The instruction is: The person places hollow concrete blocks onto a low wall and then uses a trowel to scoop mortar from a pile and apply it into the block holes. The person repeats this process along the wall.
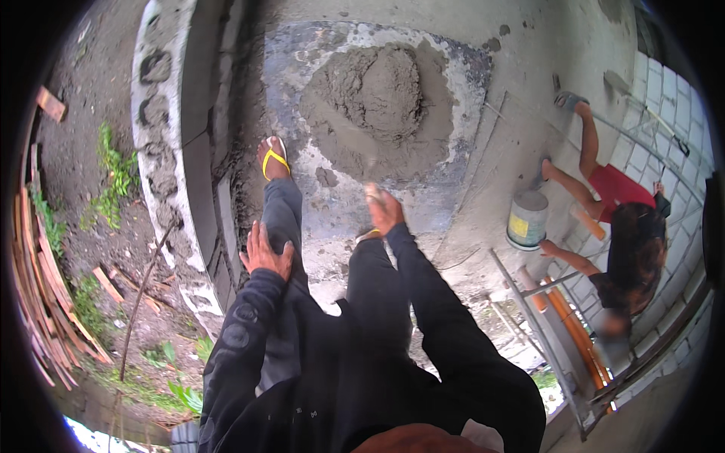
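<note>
A heap of wet grey mortar (385, 90) lies on a dark flat sheet (461, 68) in front of my feet. Just below its near edge, my right hand (387, 211) is closed round the handle of a trowel (370, 160). The trowel's blade is smeared by motion and blends with the mortar, so its outline is hard to make out. My left hand (268, 253) rests on my left leg near the knee, its fingers stretched out and holding nothing.
A hollow-block wall (160, 136) runs along my left, with stacked wood strips (45, 279) beyond it. To the right, another person (634, 226) bends with one hand at a mortar-smeared bucket (527, 219), beside metal scaffolding (521, 302) and a block wall (664, 90).
</note>
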Available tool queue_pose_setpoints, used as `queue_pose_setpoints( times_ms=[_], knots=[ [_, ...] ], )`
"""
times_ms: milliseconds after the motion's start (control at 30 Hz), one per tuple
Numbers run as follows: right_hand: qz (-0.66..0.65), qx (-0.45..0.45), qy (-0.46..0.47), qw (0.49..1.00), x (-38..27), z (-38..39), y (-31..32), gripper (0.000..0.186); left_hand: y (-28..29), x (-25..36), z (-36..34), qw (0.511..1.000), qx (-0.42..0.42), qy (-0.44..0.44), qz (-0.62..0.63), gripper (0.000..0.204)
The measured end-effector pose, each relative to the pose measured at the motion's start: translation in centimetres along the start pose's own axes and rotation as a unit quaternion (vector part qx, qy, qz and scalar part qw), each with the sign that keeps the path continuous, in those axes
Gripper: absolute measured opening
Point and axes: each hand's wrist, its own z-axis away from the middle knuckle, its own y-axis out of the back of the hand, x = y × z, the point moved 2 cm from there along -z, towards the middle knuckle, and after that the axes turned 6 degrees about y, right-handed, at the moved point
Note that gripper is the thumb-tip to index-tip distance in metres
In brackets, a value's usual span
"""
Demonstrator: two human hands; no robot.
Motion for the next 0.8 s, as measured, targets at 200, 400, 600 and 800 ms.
queue_pose_setpoints(
  times_ms=[200, 400, 600, 800],
  knots=[
    [0.262, 0.266, 0.025, 0.927, 11.8, -18.1, 16.8, 0.05, -2.3, 1.1, 1.7, 0.992, 0.061, -0.102, -0.038, 0.079],
    [0.362, 0.116, 0.014, 0.925, 19.6, -23.7, 11.5, 0.043, -5.8, 2.7, 4.4, 0.982, 0.074, -0.158, -0.069, 0.082],
    [0.268, 0.093, -0.067, 0.956, 30.5, -12.2, 11.0, 0.052, -7.0, 5.6, 5.7, 0.976, 0.1, -0.14, -0.135, 0.088],
    [0.11, 0.102, -0.176, 0.973, 42.0, 1.0, 10.9, 0.044, -6.4, 6.8, 5.5, 0.972, 0.101, -0.157, -0.142, 0.09]
  ],
)
